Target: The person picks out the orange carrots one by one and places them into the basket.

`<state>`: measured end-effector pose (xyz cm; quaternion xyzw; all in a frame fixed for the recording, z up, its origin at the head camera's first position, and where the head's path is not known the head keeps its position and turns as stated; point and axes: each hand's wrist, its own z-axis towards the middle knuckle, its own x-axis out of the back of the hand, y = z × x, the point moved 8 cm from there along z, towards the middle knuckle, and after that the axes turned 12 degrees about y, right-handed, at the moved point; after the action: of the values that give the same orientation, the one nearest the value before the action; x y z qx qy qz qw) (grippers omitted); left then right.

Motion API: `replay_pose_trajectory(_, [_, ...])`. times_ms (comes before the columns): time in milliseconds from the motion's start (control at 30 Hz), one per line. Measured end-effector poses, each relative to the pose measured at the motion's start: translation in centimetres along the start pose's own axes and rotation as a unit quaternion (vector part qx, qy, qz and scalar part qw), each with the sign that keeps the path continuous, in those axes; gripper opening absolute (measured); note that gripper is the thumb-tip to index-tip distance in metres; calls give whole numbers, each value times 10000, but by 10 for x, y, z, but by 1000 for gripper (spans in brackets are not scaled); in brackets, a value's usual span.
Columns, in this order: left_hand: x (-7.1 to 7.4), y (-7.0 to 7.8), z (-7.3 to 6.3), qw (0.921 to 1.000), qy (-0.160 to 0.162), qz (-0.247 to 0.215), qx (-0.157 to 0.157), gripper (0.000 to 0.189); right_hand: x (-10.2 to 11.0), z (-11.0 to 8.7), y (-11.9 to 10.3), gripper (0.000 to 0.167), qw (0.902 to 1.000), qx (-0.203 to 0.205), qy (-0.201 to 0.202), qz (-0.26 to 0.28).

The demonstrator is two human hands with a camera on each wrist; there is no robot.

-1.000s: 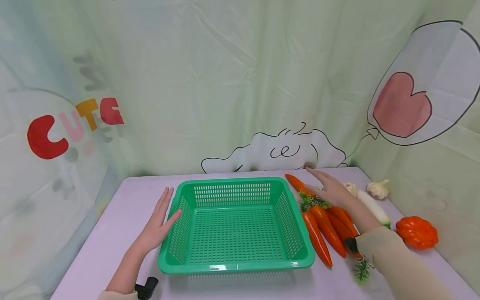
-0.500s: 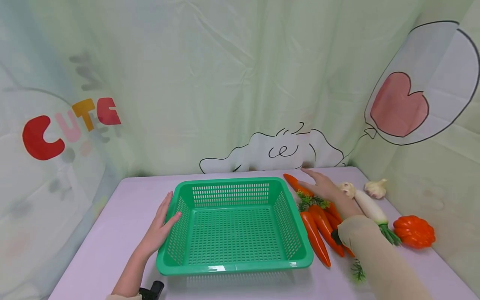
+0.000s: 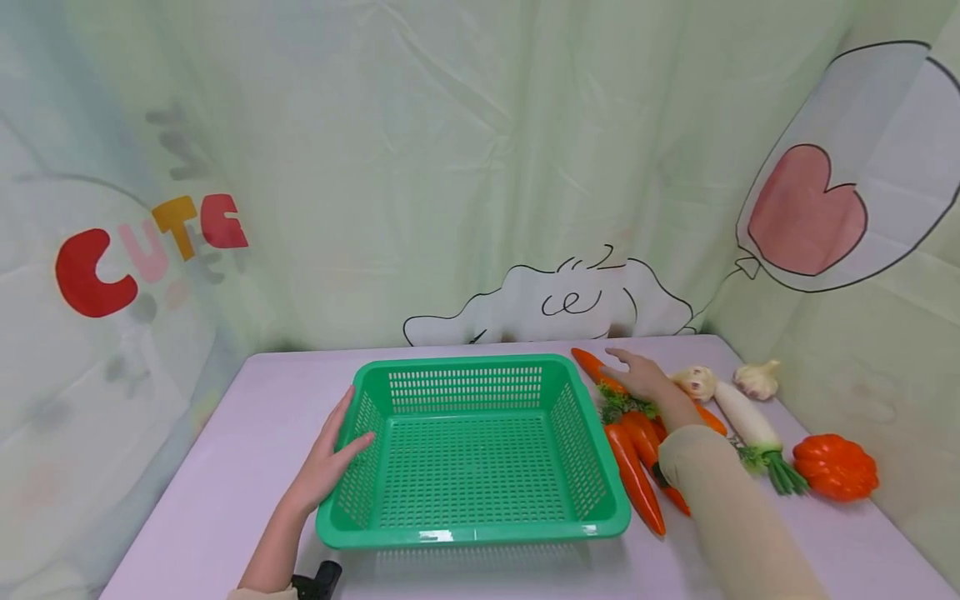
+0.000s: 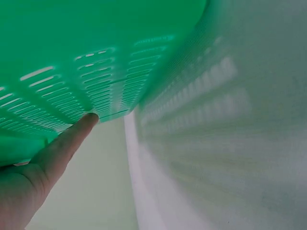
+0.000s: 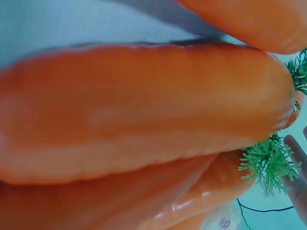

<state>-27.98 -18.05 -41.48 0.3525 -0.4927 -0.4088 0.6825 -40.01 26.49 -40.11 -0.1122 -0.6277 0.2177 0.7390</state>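
Note:
In the head view my left hand (image 3: 322,467) lies along the left side of a green plastic basket (image 3: 472,534), fingers straight against its outer wall and thumb over the rim. A finger (image 4: 79,134) touches the slotted wall in the left wrist view. My right hand (image 3: 637,377) reaches over a heap of orange carrots (image 3: 636,483) with leafy green tops, fingers extended and holding nothing that shows. Large carrots (image 5: 144,115) fill the right wrist view, where part of the right hand (image 5: 298,191) shows beside a green top (image 5: 269,165). The forearm hides part of the heap.
Right of the carrots lie two garlic bulbs (image 3: 757,380), a white radish (image 3: 746,414) with green leaves and a ribbed red vegetable (image 3: 835,467). A printed curtain (image 3: 450,167) closes off the back and sides of the lilac-covered table (image 3: 217,467).
My left hand has shifted right, against the basket. The right forearm has swung left, uncovering the radish leaves and a carrot behind it, and its fingers have drawn back a little.

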Motion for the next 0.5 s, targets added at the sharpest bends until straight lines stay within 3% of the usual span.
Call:
replay_pose_trajectory(267, [0,-1,0,10000,-2,65,32,74,-12,4,4,56,9998,-123,-149,3])
replay_pose_trajectory(500, [0,0,-1,10000,-8,44,25,74,-27,4,14,56,9975,-546,-442,111])
